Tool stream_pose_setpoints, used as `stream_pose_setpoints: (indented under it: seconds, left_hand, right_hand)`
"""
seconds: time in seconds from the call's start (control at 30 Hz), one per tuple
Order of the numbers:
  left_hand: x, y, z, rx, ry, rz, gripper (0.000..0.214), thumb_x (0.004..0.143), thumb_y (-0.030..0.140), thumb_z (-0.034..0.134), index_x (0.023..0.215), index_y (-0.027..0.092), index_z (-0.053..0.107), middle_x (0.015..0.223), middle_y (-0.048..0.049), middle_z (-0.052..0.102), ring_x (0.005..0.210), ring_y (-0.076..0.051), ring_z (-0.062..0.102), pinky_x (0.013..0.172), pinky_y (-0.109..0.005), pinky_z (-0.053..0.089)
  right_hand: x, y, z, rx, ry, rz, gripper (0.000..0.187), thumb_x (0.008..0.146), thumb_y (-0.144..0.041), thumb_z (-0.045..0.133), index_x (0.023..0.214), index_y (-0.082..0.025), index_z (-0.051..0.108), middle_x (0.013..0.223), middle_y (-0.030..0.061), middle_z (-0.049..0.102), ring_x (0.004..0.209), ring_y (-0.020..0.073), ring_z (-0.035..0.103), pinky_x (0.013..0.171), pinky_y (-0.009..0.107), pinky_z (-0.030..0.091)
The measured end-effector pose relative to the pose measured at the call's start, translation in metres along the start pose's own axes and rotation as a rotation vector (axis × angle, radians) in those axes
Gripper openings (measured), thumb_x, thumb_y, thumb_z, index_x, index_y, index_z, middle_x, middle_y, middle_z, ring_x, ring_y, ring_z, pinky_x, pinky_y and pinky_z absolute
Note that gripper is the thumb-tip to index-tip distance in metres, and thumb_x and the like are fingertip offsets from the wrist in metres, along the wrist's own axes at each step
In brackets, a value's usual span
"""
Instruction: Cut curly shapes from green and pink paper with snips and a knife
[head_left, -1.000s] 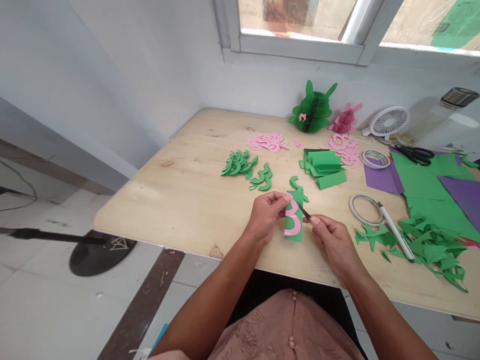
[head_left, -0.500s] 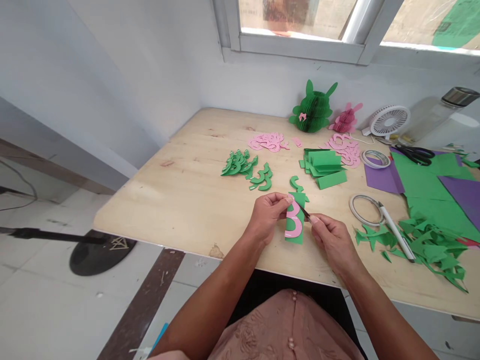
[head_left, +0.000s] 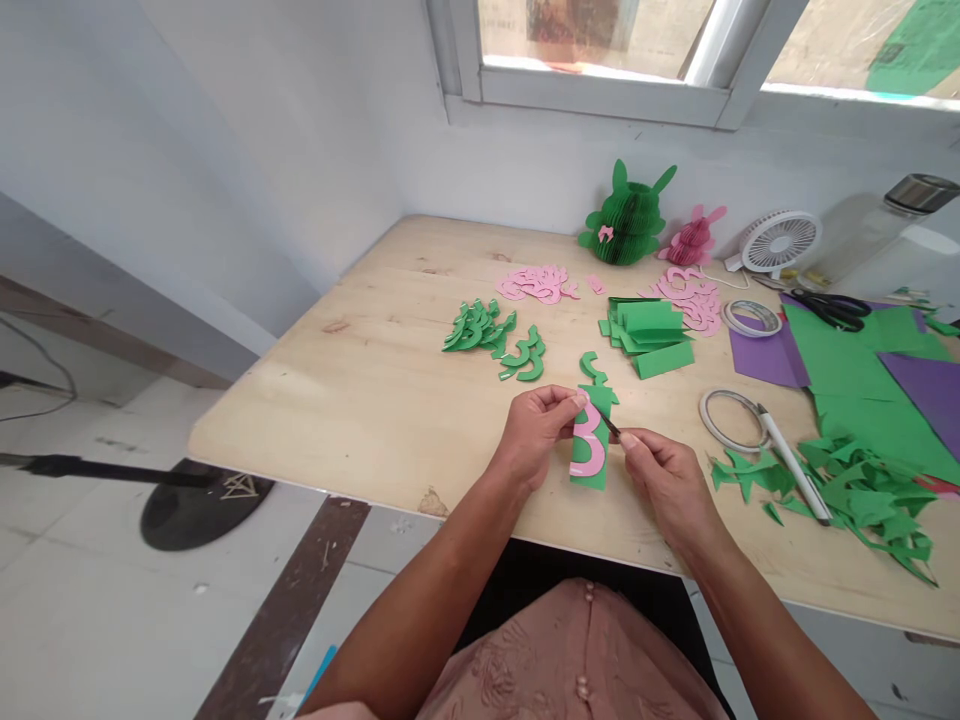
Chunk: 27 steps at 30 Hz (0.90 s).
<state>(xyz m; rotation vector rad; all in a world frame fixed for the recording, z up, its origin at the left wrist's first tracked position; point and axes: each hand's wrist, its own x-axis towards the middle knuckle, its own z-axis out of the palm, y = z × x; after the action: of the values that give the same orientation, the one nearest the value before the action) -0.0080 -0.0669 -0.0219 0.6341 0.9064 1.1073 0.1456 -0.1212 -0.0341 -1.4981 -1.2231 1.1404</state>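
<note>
The upper end of the pink cutout [head_left: 597, 455] is covered by the thumb of the left hand [head_left: 544, 425], whose other fingertips are hidden behind the green strip [head_left: 589, 483]. The rear of the slim dark tool [head_left: 611, 428] is concealed within the right hand [head_left: 664, 475]; its kind cannot be made out. The desk [head_left: 360, 400] and the rightmost purple sheet [head_left: 930, 385] are cut off by the right edge, the window [head_left: 600, 92] by the top. A blue object [head_left: 321, 672] is partly blocked by the left forearm [head_left: 427, 590].

Pink 3-shaped cutout [head_left: 595, 460] flat against green paper strip [head_left: 591, 482]; slim dark tool [head_left: 611, 426] slanted, tip at strip's right side.
</note>
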Motion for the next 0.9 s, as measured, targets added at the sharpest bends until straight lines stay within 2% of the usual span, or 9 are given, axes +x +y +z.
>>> stream_pose_setpoints:
  seconds: [0.23, 0.47, 0.6, 0.9]
  left_hand:
    - [-0.0001, 0.0001, -0.0002, 0.004, 0.006, 0.003, 0.028, 0.053, 0.034, 0.083, 0.062, 0.014, 0.067, 0.062, -0.0014, 0.063, 0.057, -0.011, 0.057, 0.057, -0.023, 0.046]
    - [-0.0006, 0.0006, -0.0001, 0.004, 0.014, 0.006, 0.028, 0.053, 0.035, 0.083, 0.061, 0.014, 0.066, 0.062, -0.0010, 0.063, 0.057, -0.011, 0.056, 0.057, -0.023, 0.046]
    - [-0.0007, 0.0009, -0.0001, 0.002, 0.009, 0.008, 0.031, 0.052, 0.038, 0.084, 0.061, 0.014, 0.066, 0.062, -0.0009, 0.062, 0.057, -0.010, 0.056, 0.057, -0.023, 0.045]
    - [-0.0011, -0.0003, -0.0008, 0.001, -0.018, -0.005, 0.027, 0.055, 0.032, 0.083, 0.064, 0.013, 0.067, 0.061, -0.0008, 0.063, 0.057, -0.010, 0.056, 0.058, -0.023, 0.046]
  right_hand:
    - [-0.0007, -0.0018, 0.0003, -0.005, 0.030, 0.010, 0.040, 0.081, -0.052, 0.060, 0.087, -0.015, 0.073, 0.051, -0.0040, 0.038, 0.045, 0.0094, 0.026, 0.042, 0.024, 0.017]
    - [-0.0026, -0.0037, -0.0019, -0.007, -0.006, 0.042, 0.041, 0.082, -0.052, 0.058, 0.092, -0.014, 0.073, 0.051, -0.0059, 0.033, 0.046, 0.0092, 0.023, 0.042, 0.024, 0.015]
    - [-0.0028, -0.0042, -0.0009, -0.015, -0.010, 0.038, 0.041, 0.082, -0.052, 0.058, 0.089, -0.014, 0.072, 0.050, -0.0057, 0.033, 0.046, 0.0096, 0.024, 0.042, 0.025, 0.016]
    - [-0.0018, -0.0049, 0.0000, -0.013, -0.021, 0.014, 0.039, 0.083, -0.052, 0.057, 0.083, -0.015, 0.069, 0.052, -0.0055, 0.030, 0.048, 0.0094, 0.022, 0.042, 0.024, 0.016]
